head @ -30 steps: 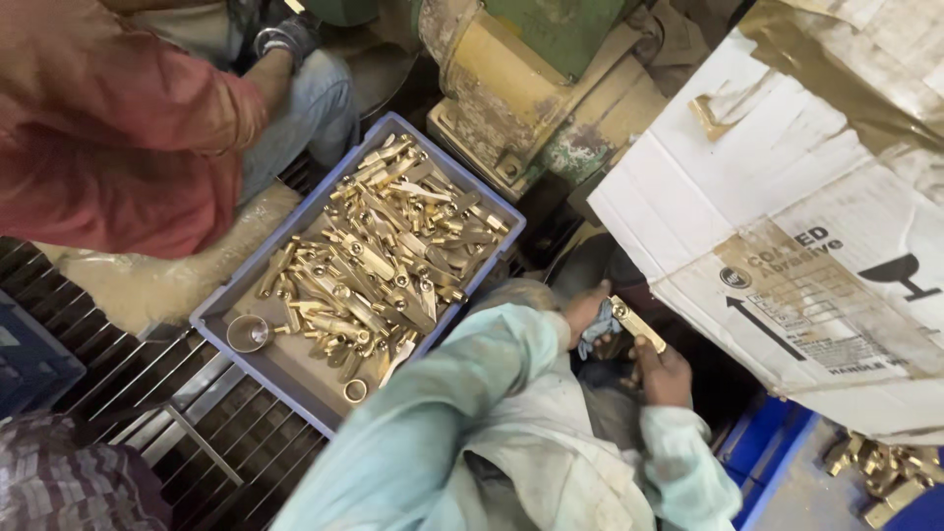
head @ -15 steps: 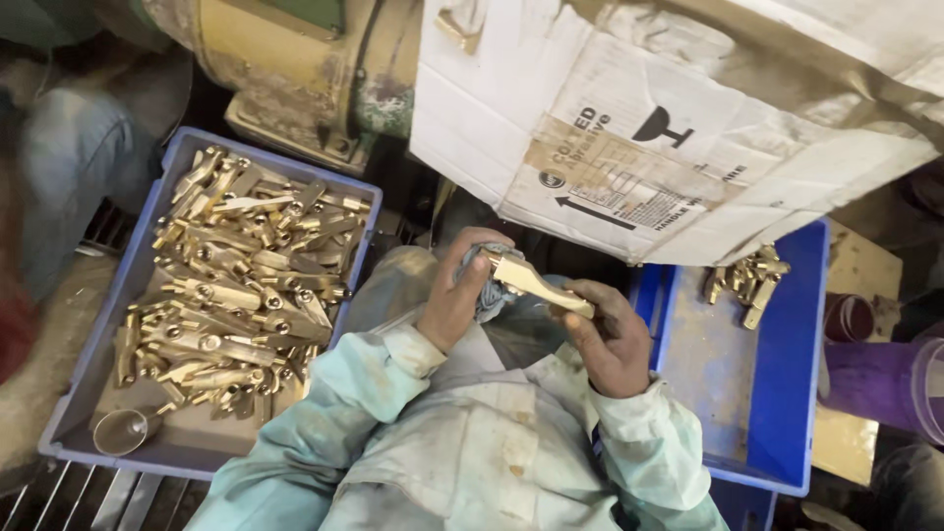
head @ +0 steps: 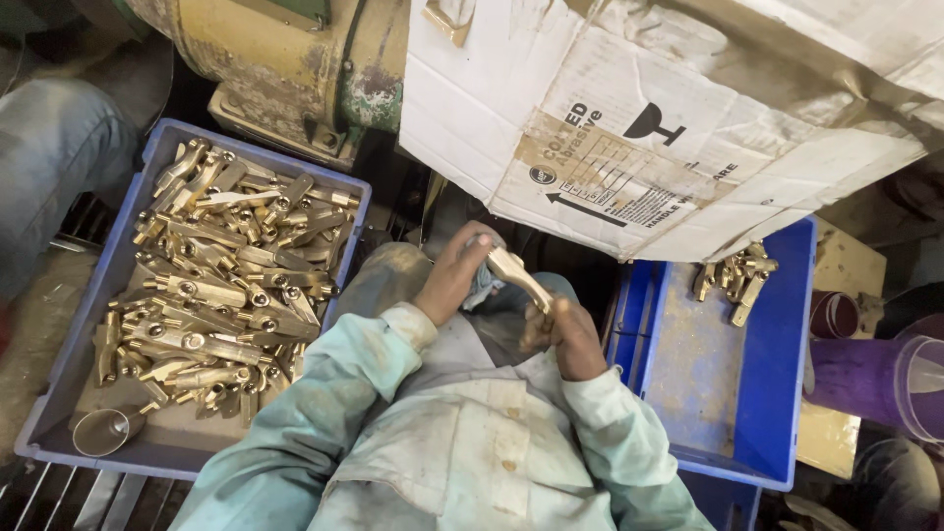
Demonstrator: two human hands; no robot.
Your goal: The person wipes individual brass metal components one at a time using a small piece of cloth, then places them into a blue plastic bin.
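- The left hand is closed around the upper end of a brass fitting, with a bit of bluish cloth bunched between palm and metal; the right hand grips the lower end of the same piece, fingers curled round it.
- The brass fitting lies slanted between the two hands, over the person's lap, just below the edge of a cardboard box; both pale green sleeves run down from the hands toward the camera.
- To the left, a blue tray holds a heap of brass parts, with a small round metal dish in its near corner.
- To the right, a second blue tray holds only a few brass parts at its far end, partly under the box.
- Behind, a yellowish machine housing; at far right, a purple container.
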